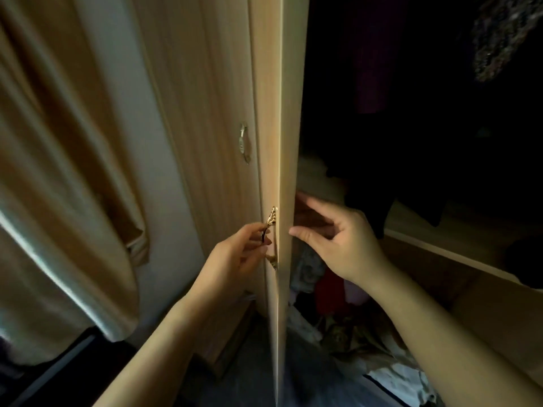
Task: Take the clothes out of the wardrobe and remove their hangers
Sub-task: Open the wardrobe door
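Observation:
A light wooden wardrobe door (pixel 276 118) stands edge-on to me, swung open. My left hand (pixel 235 257) grips its gold handle (pixel 271 223) on the outer face. My right hand (pixel 335 239) has straight fingers reaching past the door's inner edge, touching or close to its inner face. Dark clothes (pixel 411 127) hang in the shadowed wardrobe interior to the right; their hangers are hidden in the dark. A patterned garment (pixel 499 33) shows at the top right.
A second closed wardrobe door with a silver handle (pixel 244 142) is to the left. A beige curtain (pixel 58 171) hangs at far left. Piled clothes (pixel 329 289) lie on the wardrobe bottom, below a wooden shelf (pixel 440 251).

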`<state>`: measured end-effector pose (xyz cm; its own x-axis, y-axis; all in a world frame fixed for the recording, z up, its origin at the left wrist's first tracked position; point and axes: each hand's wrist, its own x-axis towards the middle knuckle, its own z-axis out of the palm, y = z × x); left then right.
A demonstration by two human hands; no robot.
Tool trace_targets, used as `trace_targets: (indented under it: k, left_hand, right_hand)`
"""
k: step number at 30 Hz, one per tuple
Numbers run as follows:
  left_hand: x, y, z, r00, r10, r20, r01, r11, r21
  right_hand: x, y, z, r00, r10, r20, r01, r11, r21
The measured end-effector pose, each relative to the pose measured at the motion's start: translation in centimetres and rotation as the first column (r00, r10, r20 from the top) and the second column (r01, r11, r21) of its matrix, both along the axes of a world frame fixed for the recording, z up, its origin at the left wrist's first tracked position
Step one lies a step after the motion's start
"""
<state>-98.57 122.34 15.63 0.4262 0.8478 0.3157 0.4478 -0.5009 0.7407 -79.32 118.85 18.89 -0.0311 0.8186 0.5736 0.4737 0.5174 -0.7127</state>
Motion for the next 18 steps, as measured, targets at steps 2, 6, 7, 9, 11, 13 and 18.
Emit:
trace_targets:
  k: [2, 6, 7, 9, 11, 13, 18]
  left_hand:
    - [-2.8, -0.3, -0.1, 1.0, 0.02, 0.017, -0.02, 1.0, 0.014]
    - [-7.8, -0.7, -1.0, 0.998, 0.059, 0.02, -0.059, 0.998, 0.02]
    - [-8.9, -0.8, -1.1, 0.996, 0.084, 0.04, -0.084, 0.996, 0.013]
    - [-10.7, -1.2, -0.9, 0.987, 0.127, 0.099, -0.129, 0.992, 0.012]
    - [-11.9, -1.4, -0.5, 0.98, 0.155, 0.128, -0.161, 0.986, 0.034]
    - [-12.8, -1.1, -0.6, 0.972, 0.202, 0.12, -0.209, 0.976, 0.052]
    - [-14.0, 0.9, -1.7, 0.894, 0.429, 0.13, -0.439, 0.897, 0.053]
  right_hand:
    - [-3.1, 0.4, 0.2, 0.999, 0.027, 0.02, -0.026, 0.999, -0.038]
    - [-8.5, 1.9, 0.5, 0.99, 0.017, 0.142, -0.012, 0.999, -0.038]
    - [-9.5, 2.4, 0.6, 0.983, 0.013, 0.181, -0.007, 0.999, -0.033]
    - [-11.3, 3.6, 1.0, 0.97, 0.007, 0.243, -0.001, 1.0, -0.025]
    - [-13.0, 4.8, 1.3, 0.961, 0.007, 0.276, -0.005, 1.0, -0.009]
    - [-14.5, 5.9, 1.3, 0.958, 0.024, 0.286, -0.027, 1.0, 0.006]
    - [-17.1, 9.2, 0.3, 0.937, -0.034, 0.349, -0.016, 0.99, 0.141]
